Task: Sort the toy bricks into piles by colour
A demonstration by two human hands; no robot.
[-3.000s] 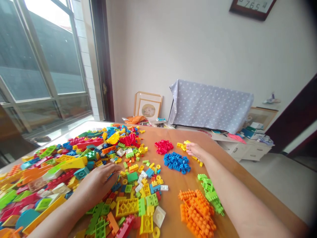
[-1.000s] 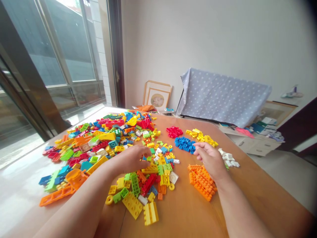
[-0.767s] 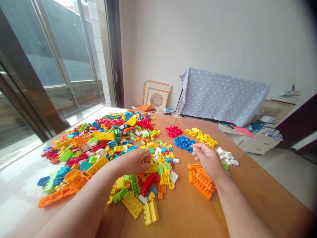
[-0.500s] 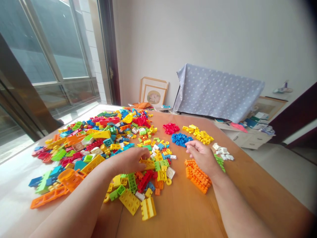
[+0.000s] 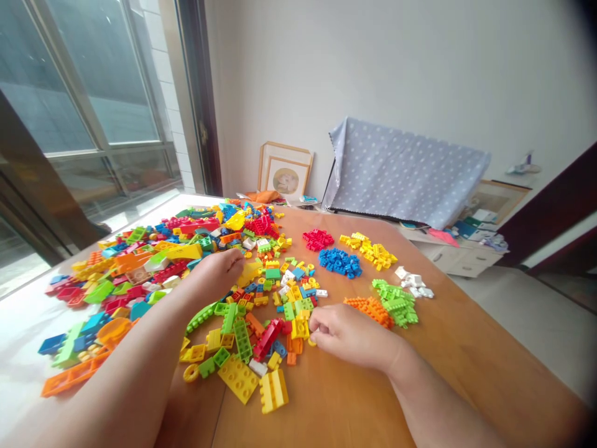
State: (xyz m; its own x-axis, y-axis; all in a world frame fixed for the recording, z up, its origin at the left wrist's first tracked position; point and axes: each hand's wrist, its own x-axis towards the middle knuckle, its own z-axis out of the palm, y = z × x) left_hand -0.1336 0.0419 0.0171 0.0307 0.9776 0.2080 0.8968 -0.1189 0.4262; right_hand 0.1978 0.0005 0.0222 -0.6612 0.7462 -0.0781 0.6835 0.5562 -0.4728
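Observation:
My left hand (image 5: 227,269) is closed over the big mixed heap, its fingers curled against a blurred yellow block (image 5: 249,274). Loose bricks lie below it, among them a curved green piece (image 5: 201,316), a red brick (image 5: 269,338) and a large yellow brick (image 5: 238,378). My right hand (image 5: 342,333) rests low at the right edge of the loose bricks, fingertips pinched together. Whatever is between them is hidden. A yellow ring (image 5: 311,342) peeks out under the fingertips, beside a yellow brick (image 5: 300,328). The orange pile (image 5: 370,311) lies just beyond this hand.
Single-colour piles stand on the right of the wooden table (image 5: 336,407): red (image 5: 318,239), blue (image 5: 340,263), yellow (image 5: 368,250), white (image 5: 414,282) and light green (image 5: 396,302). The mixed heap (image 5: 140,264) covers the left. Behind are a dotted cloth (image 5: 405,171) and a picture frame (image 5: 286,171).
My left hand has moved left and away, over the heap, with the yellow block. My right hand has come down from near the blue pile to the edge of the loose bricks.

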